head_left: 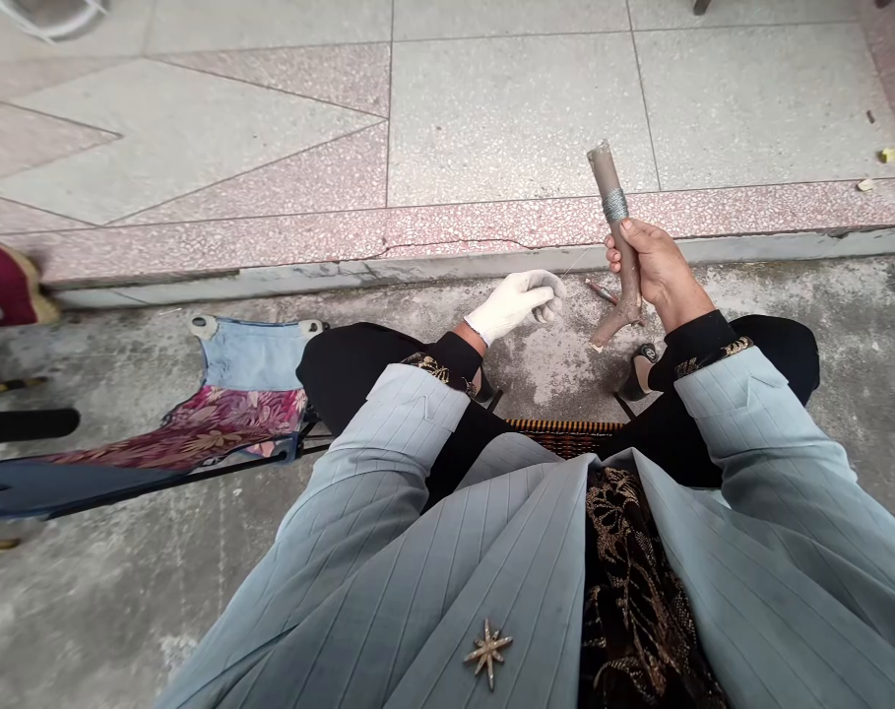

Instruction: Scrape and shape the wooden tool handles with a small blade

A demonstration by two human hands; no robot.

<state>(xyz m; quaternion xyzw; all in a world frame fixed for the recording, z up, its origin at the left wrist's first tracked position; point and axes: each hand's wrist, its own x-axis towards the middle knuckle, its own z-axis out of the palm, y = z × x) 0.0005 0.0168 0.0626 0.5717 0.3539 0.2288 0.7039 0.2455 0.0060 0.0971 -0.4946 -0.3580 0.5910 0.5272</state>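
Observation:
My right hand [658, 266] is bare and grips a forked wooden stick [607, 175] in front of my knees, its cut end pointing up and away. Grey metal wire [614, 205] is wound in a tight band around the stick, just above my thumb. In a white knit glove, my left hand [525, 300] is closed, fingers curled, to the left of the stick. A fine strand of the wire runs faintly from near these fingers toward the stick. The exact pinch point is too small to see.
A slim reddish object [601, 290] lies on the concrete behind the stick. Ahead is a tiled step [491, 231] with a raised edge. A folding chair [247, 359] with blue and floral fabric stands at left, near a red shoe [8, 286]. Fallen leaves [888, 156] lie far right.

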